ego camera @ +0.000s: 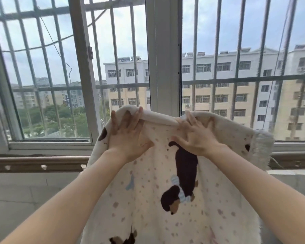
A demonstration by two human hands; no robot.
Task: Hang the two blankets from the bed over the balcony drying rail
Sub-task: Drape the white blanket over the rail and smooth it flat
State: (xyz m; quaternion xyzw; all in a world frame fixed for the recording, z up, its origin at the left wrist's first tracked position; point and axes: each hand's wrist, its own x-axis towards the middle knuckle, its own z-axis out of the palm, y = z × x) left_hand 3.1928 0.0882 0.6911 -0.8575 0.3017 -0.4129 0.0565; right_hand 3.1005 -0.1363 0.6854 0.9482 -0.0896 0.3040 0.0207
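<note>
Outside, along the wall under the window sill, the brown drying rail (33, 163) ran in from the left and vanished behind a cream dachshund-print blanket (148, 199). The left hand (127, 136) lay flat against the cloth with fingers spread, their tips tucked under the rolled top edge, thumb angled out below. That top edge stood raised above the rail, level with the white window frame (163, 67), while the rest of the blanket hung down past the bottom of the view. The right hand (195, 136) was just beside the left, likewise splayed and pressed to the fabric, fingertips under the fold. Further right the blanket's white fringe (262, 148) dangled over the rail's right stretch.
</note>
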